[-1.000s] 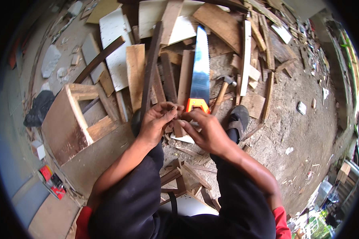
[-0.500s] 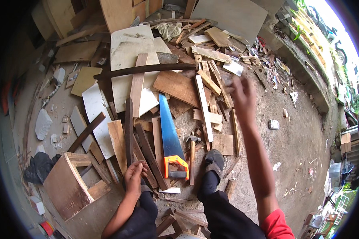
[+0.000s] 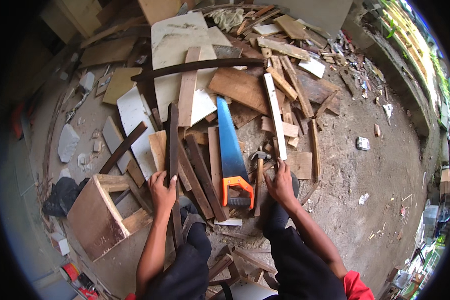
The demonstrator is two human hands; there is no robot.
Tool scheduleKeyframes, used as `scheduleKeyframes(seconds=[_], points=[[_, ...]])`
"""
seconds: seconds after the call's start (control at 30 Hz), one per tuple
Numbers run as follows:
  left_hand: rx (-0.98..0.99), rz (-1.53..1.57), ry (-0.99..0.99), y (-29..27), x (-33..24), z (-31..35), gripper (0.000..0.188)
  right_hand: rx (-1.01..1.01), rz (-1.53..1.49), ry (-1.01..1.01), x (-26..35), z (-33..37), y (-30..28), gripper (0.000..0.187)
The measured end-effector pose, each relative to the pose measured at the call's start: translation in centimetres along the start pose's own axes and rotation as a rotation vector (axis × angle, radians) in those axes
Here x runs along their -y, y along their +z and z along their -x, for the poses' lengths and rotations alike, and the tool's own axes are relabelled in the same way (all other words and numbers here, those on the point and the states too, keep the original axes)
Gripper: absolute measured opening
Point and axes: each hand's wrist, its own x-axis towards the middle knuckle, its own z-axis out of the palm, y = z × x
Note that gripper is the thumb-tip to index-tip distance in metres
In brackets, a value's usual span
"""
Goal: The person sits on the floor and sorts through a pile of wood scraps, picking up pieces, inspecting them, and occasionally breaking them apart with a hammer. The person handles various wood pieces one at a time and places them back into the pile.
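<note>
My left hand (image 3: pixel 163 194) is closed round a long dark wooden strip (image 3: pixel 173 135), which stretches above and below it. My right hand (image 3: pixel 282 186), thumb apart from the fingers, reaches the lower end of a white-faced wooden strip (image 3: pixel 275 112). Whether the fingertips press on that strip is hard to see. Just left of this hand lies a claw hammer (image 3: pixel 259 185) with a wooden handle. Between my hands rests a hand saw (image 3: pixel 230 142), with a blue blade and an orange and black handle. Dark wooden pieces (image 3: pixel 205 175) lie between the saw and my left hand.
A broken wooden box frame (image 3: pixel 99 220) stands at the left, beside a black plastic bag (image 3: pixel 62 196). Scrap boards (image 3: pixel 240 89) and a large pale panel (image 3: pixel 180 42) pile up ahead. A low concrete ledge (image 3: pixel 395 80) runs along the far right. My shoes are among the scraps.
My right hand has come down from the raised position over the boards to the white strip's lower end. My left hand has closed on the dark strip. The view has shifted slightly.
</note>
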Motion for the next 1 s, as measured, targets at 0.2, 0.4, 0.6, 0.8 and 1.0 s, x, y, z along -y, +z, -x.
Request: scheduleKeyframes(seconds=[0.2,0.4,0.6,0.8,1.0], points=[[0.269,0.672,-0.298,-1.5,2.1,-0.5,0.029,-0.054,-0.048,-0.116,0.6,1.7,1.2,0.071],[0.454,1.105,-0.475,-4.7,-0.9,-2.0,0.029,-0.097,-0.059,-0.006,-0.1,0.8,-1.1,0.067],[0.443,1.191,-0.525,-5.0,-1.4,-2.0,0.039,0.009,-0.078,-0.016,-1.2,0.0,-1.3,0.055],[0.543,1.014,-0.263,-5.1,-2.7,-1.8,0.047,0.157,-0.095,-0.085,-1.5,1.2,1.4,0.049],[0.476,0.449,-0.116,-3.8,-4.2,-0.6,0.037,0.059,-0.15,-0.148,2.4,1.4,2.2,0.053]])
